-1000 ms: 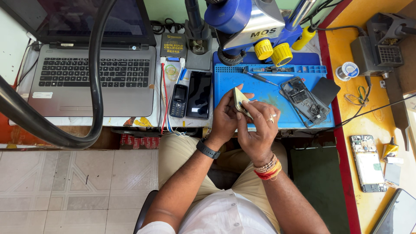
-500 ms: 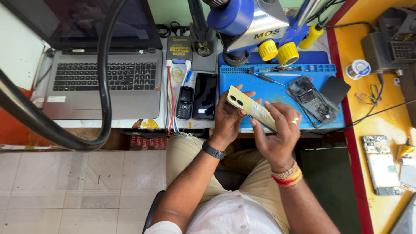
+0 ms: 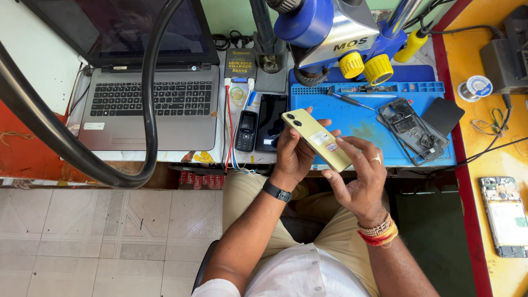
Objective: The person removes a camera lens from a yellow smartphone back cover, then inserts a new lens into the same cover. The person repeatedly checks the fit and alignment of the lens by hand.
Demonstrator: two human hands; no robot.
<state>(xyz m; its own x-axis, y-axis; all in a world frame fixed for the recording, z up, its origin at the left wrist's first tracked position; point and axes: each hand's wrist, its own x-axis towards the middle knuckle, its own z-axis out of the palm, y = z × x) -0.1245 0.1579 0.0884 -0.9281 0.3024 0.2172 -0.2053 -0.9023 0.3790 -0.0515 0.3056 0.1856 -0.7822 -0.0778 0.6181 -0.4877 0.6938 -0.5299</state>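
Two hands hold a pale yellow phone [image 3: 316,139] above the front edge of a blue work mat [image 3: 357,118], seen from the head camera. Its back faces up, long axis running from ten o'clock, camera end, to four o'clock. The left hand [image 3: 294,157] grips it from below; the right hand [image 3: 360,176] pinches its lower end. A disassembled phone frame [image 3: 410,131] lies at three o'clock, a dark phone [image 3: 271,122] and small keypad phone [image 3: 246,131] at nine, a laptop [image 3: 151,104] beyond.
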